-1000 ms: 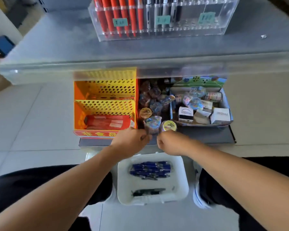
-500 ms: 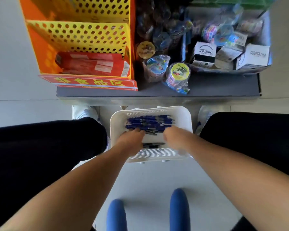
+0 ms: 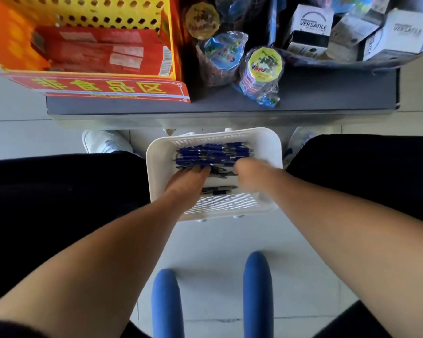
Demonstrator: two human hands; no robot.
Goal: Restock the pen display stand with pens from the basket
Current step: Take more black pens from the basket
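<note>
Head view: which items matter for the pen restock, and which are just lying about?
Job: white slotted plastic basket; blue pens in it; dark pens beside them; left hand and right hand, both in the basket.
Lying about: orange-and-yellow perforated rack; red sign with yellow characters; wrapped round packs; white VERSATILE boxes.

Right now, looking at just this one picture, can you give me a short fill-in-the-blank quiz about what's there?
1. The big pile of pens is ____ in colour.
2. The pens lie in a plastic basket that is ____.
3. The boxes on the shelf are printed with the word ____.
4. The basket, into which the left hand and right hand reach, stands on the ____.

Missing words: blue; white; VERSATILE; floor.
</note>
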